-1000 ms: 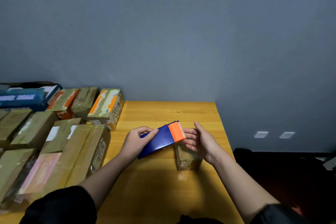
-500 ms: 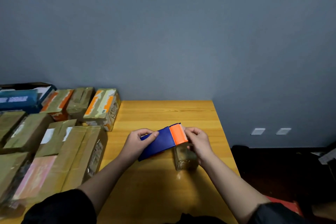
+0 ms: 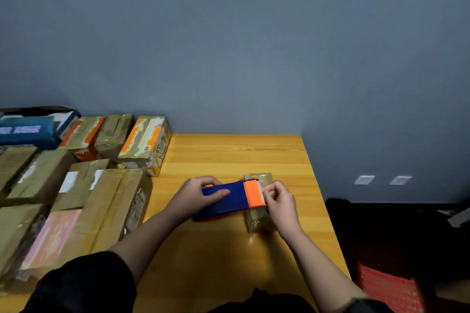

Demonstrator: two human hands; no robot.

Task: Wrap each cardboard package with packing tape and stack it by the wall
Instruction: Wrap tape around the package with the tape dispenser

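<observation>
Our left hand (image 3: 201, 197) curls round the blue plastic body of the tape dispenser (image 3: 223, 201), thumb laid flat along its top face and fingers wrapped over the far edge, so this grip is closed on the tool. Our right hand (image 3: 279, 202) sits just beyond the dispenser's orange cutter end (image 3: 253, 193), thumb and forefinger drawn together at the serrated blade; they seem to pinch the tape end there, though the tape itself is too thin and clear for us to be sure. Both forearms reach forward from black sleeves (image 3: 86, 284).

Directly under the right grip and the cutter end stands the small cardboard package (image 3: 256, 220), glossy with clear tape, resting on the yellow wooden surface (image 3: 229, 157). The dispenser lies across its near top, hiding part of it.

Out past the left grip, well apart from it, a crowd of taped brown cardboard boxes (image 3: 84, 201) covers that side of the surface, with an orange-and-white printed box (image 3: 146, 143) and a dark blue box (image 3: 30, 129) by the grey wall (image 3: 229, 46). Beyond the right grip, off the surface's edge, a red crate (image 3: 389, 287) sits on the dark floor, and two white wall plates (image 3: 381, 180) show low on the wall.
</observation>
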